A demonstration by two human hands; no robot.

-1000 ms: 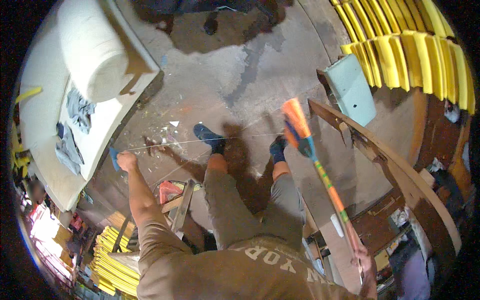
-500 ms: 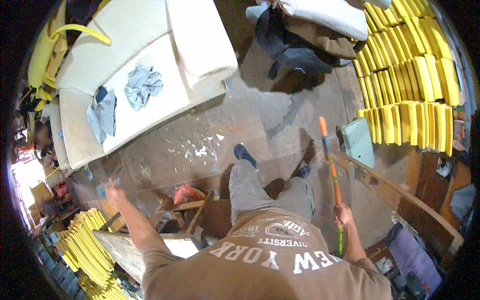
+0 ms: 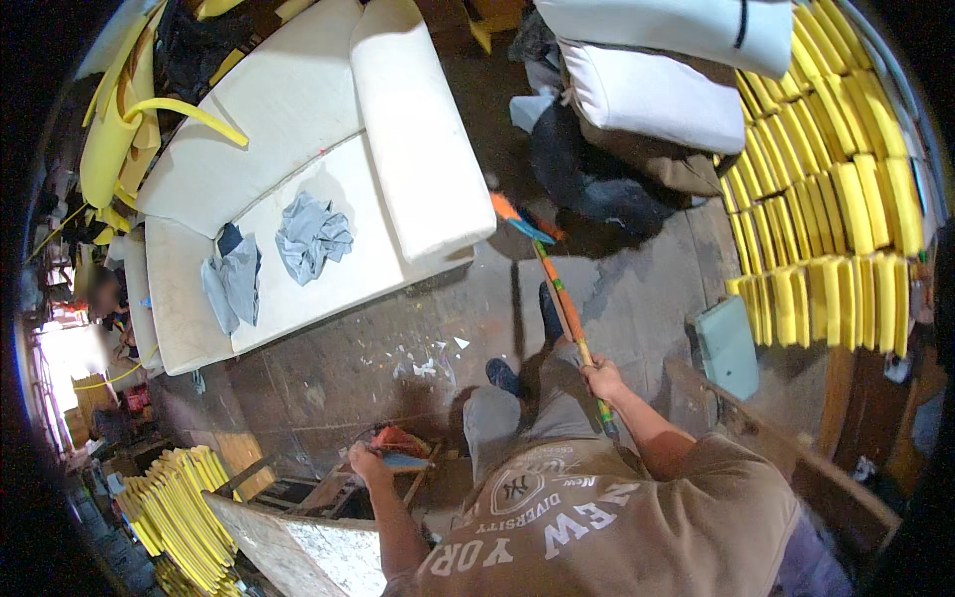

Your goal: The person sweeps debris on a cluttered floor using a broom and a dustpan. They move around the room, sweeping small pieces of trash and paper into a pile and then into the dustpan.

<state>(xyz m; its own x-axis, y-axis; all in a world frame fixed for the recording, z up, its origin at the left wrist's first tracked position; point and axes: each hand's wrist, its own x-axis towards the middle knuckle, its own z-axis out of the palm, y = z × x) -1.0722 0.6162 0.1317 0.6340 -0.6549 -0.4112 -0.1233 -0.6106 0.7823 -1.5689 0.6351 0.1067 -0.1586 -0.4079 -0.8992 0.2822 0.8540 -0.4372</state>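
— Worn brown floor (image 3: 308, 398), with white scraps (image 3: 423, 366) strewn over it; a pale sofa (image 3: 418, 149) stands at the upper left, and yellow slabs (image 3: 831, 219) are stacked in rows at the right; where does the broom (image 3: 564, 298) lie against the fingers?

— Inside them; the right hand (image 3: 603, 380) has its fingers curled round the handle, toward the end nearest the body; a short length of stick shows below the fist, while the rest slants up and away to the left; the broom's head (image 3: 524, 221) is well beyond the fingers, near the sofa's rounded arm; whether it touches the floor, I cannot tell.

— And the left hand (image 3: 366, 462)?

— Low, near a red-orange bundle (image 3: 396, 439); a flat, light-blue thing (image 3: 406, 461) shows just beside its fingers; whether they pinch it or merely overlap it in view, I cannot tell.

— How does the broom look?

— Bright and slim; the handle is patterned in orange, green and yellow; the head mixes orange with a clear patch of blue, and its outline is slightly soft.

— Any writing?

— On the brown shirt (image 3: 716, 497), yes; large pale capitals (image 3: 587, 519) cross it, upside down from this view, with smaller lines and a rounded emblem (image 3: 515, 488) above them.
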